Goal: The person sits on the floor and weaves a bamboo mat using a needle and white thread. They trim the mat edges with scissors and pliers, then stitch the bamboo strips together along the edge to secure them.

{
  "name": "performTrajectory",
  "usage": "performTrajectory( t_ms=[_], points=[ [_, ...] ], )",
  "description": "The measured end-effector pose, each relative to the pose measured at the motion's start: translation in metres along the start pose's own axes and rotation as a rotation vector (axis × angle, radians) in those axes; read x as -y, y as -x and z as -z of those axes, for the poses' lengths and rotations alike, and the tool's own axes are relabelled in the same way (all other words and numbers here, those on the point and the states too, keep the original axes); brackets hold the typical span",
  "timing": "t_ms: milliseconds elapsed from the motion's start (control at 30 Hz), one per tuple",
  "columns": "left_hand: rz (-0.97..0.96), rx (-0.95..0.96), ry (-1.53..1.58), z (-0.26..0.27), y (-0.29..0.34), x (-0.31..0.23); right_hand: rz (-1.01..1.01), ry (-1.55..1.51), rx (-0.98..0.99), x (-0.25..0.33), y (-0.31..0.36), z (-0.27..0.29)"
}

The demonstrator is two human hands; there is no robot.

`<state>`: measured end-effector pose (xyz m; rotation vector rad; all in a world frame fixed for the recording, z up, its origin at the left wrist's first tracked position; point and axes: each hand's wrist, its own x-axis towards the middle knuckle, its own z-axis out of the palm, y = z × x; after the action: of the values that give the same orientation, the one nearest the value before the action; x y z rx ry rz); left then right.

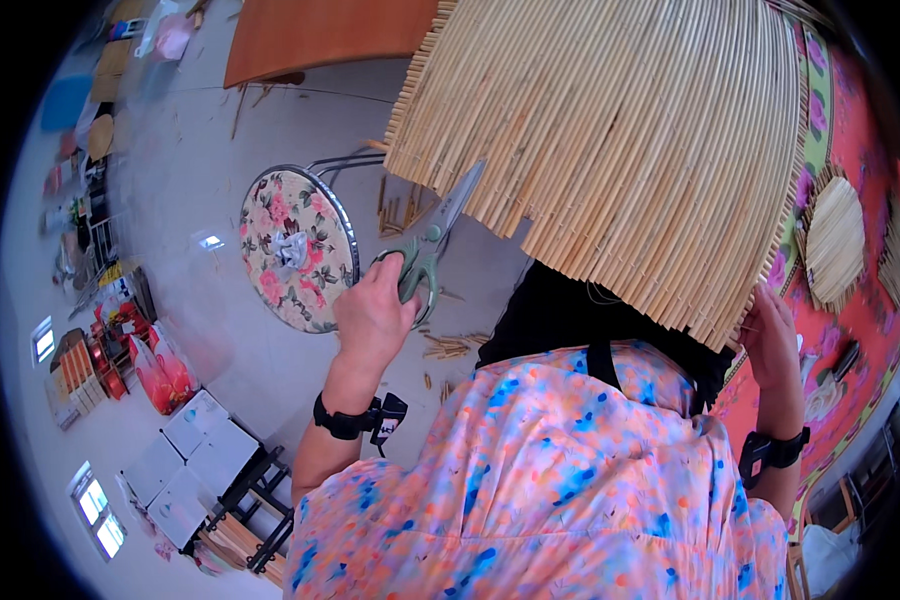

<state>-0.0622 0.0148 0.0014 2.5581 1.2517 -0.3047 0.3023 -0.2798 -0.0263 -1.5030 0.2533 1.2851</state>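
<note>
"Scissors (420, 262) in the left hand (370, 308), fingers wrapped through the green handles. What might go wrong?"

"My worry is the blade. It points up against the near edge of the reed-stalk mat (610, 130), so a bite taken too deep could sever the stitching and let stalks slip free."

"And the right hand (768, 335)?"

"At the mat's near right corner, fingers partly hidden by the edge. I can't tell whether it pinches or only steadies. If that support were weak, the mat could swing and the blade land crooked."

"Where does the mat lie?"

"In front of the body, over black cloth (525, 315), stretching away to the top of the view."

"And its make?"

"Slim, round, straw-coloured stalks, ranked side by side and bound by fine thread. The near edge is stepped, with a small notch."

"Other textures?"

"Short stalk pieces (448, 347) litter the smooth grey floor (270, 390). Beside them stands a round stool (325, 290), its top rose-patterned, its rim dark. On the right, an oval stalk piece (836, 245) lies on red floral cloth (840, 320)."
</note>
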Motion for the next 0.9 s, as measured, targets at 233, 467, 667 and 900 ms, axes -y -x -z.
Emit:
performTrajectory(
  t_ms=[233, 467, 667, 900],
  points=[
    [0.048, 0.069, 0.054, -0.012, -0.002, 0.002, -0.004, 0.029, -0.083, 0.0, 0.003, -0.007],
    [0.172, -0.072, 0.284, -0.005, -0.031, 0.009, 0.01, 0.054, -0.142, 0.0, 0.004, -0.015],
    [0.261, -0.278, 0.301, 0.045, -0.108, 0.015, 0.031, 0.07, -0.053, 0.002, 0.003, -0.007],
    [0.268, -0.342, 0.079, 0.044, -0.232, 0.068, 0.053, 0.037, -0.003, -0.005, 0.0, 0.006]
  ],
)
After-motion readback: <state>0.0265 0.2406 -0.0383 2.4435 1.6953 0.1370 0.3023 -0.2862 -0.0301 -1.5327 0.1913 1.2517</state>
